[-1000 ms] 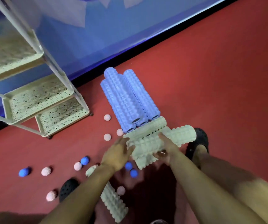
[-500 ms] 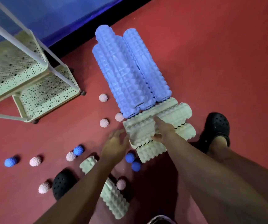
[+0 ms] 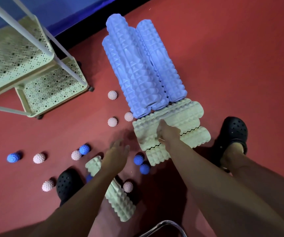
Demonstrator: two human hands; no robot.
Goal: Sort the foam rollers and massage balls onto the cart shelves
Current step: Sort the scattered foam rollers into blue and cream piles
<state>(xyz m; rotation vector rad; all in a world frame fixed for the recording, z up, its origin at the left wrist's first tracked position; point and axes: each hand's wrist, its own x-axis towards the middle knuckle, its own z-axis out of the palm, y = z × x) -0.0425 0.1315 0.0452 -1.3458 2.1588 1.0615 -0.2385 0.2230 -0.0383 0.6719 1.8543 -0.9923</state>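
Several blue foam rollers [image 3: 137,69] lie stacked side by side on the red floor. Cream foam rollers [image 3: 185,115] are piled crosswise at their near ends. My right hand [image 3: 169,133] rests on top of the cream pile, fingers laid over a roller. My left hand [image 3: 119,154] hovers above the floor left of the pile, fingers spread, holding nothing. A lone cream roller [image 3: 120,202] lies under my left forearm. Pink spiky balls [image 3: 112,95] and blue spiky balls [image 3: 138,159] are scattered around. The cream cart [image 3: 52,86] stands at the left with bare perforated shelves.
My feet in black clogs stand on either side, the right shoe [image 3: 235,132] beside the cream pile and the left shoe [image 3: 67,182] among the balls. A blue wall [image 3: 69,12] with a dark base runs behind the cart. A curved metal bar [image 3: 163,224] shows at the bottom edge.
My left hand has let go of the cream roller and drawn back to the left. The right hand stays on the pile. The view has tipped downward and closer.
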